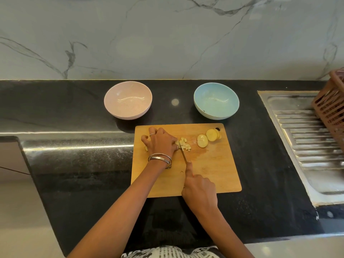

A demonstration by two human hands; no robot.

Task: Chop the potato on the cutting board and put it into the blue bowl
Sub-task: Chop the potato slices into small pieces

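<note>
Pressing down on the potato [179, 144] near the middle of the cutting board [214, 170], the left hand [161, 142] curls its fingers over the piece to pin it, fingertips apparently tucked back from the edge, while the right hand [200, 189] wraps the handle of the knife [184, 156] with a forefinger laid along the top, probably to steer the blade close beside the holding fingers. Cut cubes lie just right of the blade, and round slices [209, 137] wait toward the board's far right corner. Just beyond that far edge, on the counter [260, 164], stands the blue bowl [216, 101], with no potato visible in it, near enough for an easy transfer.
</note>
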